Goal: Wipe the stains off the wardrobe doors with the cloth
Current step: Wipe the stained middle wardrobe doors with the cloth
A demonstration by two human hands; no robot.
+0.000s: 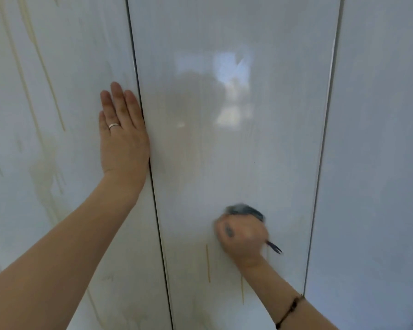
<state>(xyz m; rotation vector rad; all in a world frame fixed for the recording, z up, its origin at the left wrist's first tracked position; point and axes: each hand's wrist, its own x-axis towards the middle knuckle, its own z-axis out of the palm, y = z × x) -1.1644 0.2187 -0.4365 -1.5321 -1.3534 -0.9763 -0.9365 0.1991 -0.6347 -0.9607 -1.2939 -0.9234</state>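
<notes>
Glossy middle door [236, 127]: I see right hand [242, 236] fisted on cloth [244, 210], left hand [122, 136] flat, fingers together; drips [208, 263] below risk smearing.

Glossy white wardrobe doors [236, 115], closed and upright, yellowish drip stains [45, 75] mostly on the left door, thin streaks low on the middle door, dark grey cloth [244, 209] bunched, pressed against the middle door

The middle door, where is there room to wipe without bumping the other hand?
Middle door is bare above the right hand and its cloth, across to the right seam. It is crowded only at the left seam, where the left hand presses flat.
</notes>
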